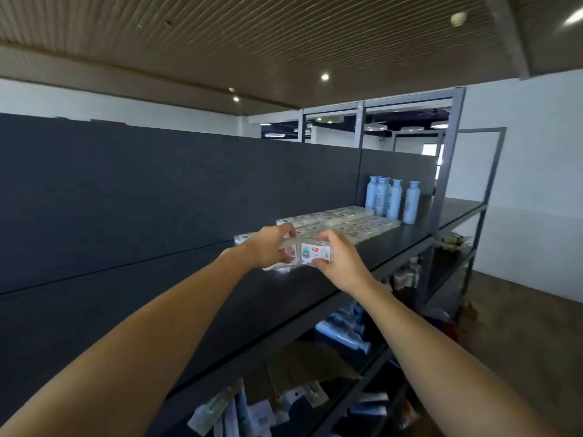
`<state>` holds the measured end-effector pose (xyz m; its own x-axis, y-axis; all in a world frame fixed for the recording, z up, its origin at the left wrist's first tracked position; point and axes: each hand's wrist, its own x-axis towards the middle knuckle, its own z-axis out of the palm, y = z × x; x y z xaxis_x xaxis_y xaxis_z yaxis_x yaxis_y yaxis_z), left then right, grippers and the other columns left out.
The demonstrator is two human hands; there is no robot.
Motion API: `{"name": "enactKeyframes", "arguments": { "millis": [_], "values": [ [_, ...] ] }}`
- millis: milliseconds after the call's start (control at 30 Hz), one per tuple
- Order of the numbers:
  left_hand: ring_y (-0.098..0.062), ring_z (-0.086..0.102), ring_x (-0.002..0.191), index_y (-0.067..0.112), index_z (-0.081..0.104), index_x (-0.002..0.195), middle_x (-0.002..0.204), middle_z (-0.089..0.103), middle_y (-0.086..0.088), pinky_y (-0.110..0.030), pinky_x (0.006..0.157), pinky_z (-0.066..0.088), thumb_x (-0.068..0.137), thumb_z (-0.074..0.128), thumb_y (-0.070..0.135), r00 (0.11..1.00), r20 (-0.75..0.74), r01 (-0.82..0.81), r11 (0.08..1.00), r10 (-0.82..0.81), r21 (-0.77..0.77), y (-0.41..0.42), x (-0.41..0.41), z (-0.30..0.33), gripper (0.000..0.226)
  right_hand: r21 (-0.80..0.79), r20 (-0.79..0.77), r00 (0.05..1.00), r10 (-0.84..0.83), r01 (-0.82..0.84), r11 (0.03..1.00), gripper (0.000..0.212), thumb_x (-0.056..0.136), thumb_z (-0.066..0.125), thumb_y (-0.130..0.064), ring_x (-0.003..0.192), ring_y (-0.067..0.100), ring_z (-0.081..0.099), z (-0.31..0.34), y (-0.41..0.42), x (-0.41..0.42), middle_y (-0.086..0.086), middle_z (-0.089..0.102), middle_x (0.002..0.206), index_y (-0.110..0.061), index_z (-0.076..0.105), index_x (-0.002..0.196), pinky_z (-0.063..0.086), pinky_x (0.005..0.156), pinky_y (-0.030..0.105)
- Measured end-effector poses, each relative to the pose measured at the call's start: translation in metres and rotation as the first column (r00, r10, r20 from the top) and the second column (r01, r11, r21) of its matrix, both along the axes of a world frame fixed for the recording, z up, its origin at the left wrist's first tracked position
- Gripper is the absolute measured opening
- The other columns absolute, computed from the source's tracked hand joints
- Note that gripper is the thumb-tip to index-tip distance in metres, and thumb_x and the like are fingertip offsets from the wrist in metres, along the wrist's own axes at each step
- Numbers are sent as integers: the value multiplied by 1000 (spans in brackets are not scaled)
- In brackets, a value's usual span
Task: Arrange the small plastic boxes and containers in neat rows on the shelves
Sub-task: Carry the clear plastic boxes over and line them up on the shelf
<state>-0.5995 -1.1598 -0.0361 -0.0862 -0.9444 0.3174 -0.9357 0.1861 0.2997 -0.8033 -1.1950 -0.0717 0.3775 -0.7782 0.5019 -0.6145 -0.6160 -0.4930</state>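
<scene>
Clear plastic boxes [304,252] with unreadable red-and-white labels, gripped by left hand [272,247] and right hand [339,258]; pale-blue bottles [391,198] at two o'clock on the dark shelf [394,244].

We see a brown ribbed ceiling [252,33] with small round lights [325,77], white walls [536,184] and a brown floor [520,316].

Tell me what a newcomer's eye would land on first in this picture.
First, the two bare arms reaching to the middle of the top shelf, where the left hand and right hand each grip a small clear box with a printed label. Behind them, rows of boxes lie flat, and at the far right end stand pale blue bottles against the dark back panel.
</scene>
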Motion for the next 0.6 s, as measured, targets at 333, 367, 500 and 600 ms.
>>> {"name": "enactKeyframes", "arguments": {
  "millis": [333, 367, 500, 600],
  "values": [
    [-21, 57, 101, 20, 54, 126, 121, 57, -4, -32, 84, 49, 85, 75, 25, 978, 0, -209, 978, 209, 19, -127, -6, 5, 46, 35, -26, 987, 158, -157, 987, 49, 88, 75, -18, 110, 18, 55, 9, -178, 18, 3, 46, 135, -19, 55, 133, 43, 84, 25],
    [-21, 55, 104, 19, 55, 126, 123, 55, -4, -32, 86, 48, 86, 75, 26, 974, 20, -227, 973, 226, 32, -140, -7, 4, 46, 54, -28, 985, 170, -168, 984, 51, 87, 75, -19, 113, 20, 56, 9, -193, 19, 4, 45, 136, -18, 55, 134, 43, 86, 25],
    [-21, 53, 111, 20, 55, 130, 128, 47, -1, -31, 92, 46, 90, 69, 33, 942, 64, -334, 941, 331, 56, -186, -15, -2, 44, 110, -1, 973, 230, -228, 967, 54, 85, 79, -23, 117, 22, 56, 8, -254, 21, 6, 46, 135, -14, 57, 133, 45, 93, 27],
    [-20, 55, 104, 18, 60, 122, 123, 41, -2, -33, 92, 50, 92, 65, 33, 916, 73, -398, 915, 394, 62, -210, -19, -6, 34, 119, -9, 957, 289, -286, 951, 51, 85, 77, -27, 116, 19, 55, 6, -290, 23, 3, 52, 133, -17, 57, 130, 41, 89, 25]
  ]
}}
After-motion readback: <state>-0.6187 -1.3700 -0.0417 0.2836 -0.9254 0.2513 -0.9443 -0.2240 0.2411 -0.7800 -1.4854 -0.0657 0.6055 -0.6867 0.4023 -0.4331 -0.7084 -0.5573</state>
